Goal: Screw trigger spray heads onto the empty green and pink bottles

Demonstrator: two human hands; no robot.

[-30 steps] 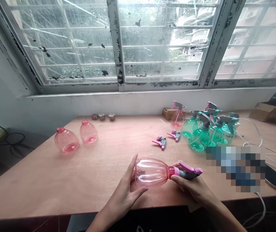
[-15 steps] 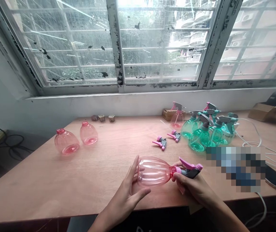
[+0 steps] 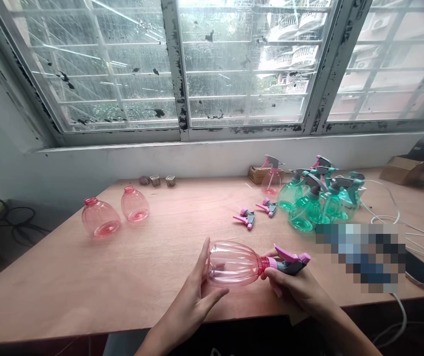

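- The right hand [image 3: 289,284] grasps the pink collar of a spray head [image 3: 293,262] where it meets the neck of a clear pink bottle [image 3: 232,262], thumb in front.
- The left hand [image 3: 197,296] is cupped around the base of that bottle, fingers showing through the plastic, thumb spread below; how firmly it presses, I cannot tell.
- The bottle lies sideways between the two hands, above the front part of the wooden table [image 3: 175,217], its neck pointing right and the spray head's pink trigger on the upper side.
- Beyond the bottle, two loose spray heads [image 3: 248,219] in pink and grey lie near each other on the table.
- To their right stands a cluster of green bottles [image 3: 304,215] with spray heads on.
- Behind the loose pair, another pink bottle with a sprayer [image 3: 271,183] stands in front of a small brown box [image 3: 257,174].
- On the left, two pink bottles without tops [image 3: 101,217] stand near each other.
- Three small blocks [image 3: 154,181] sit by the wall.
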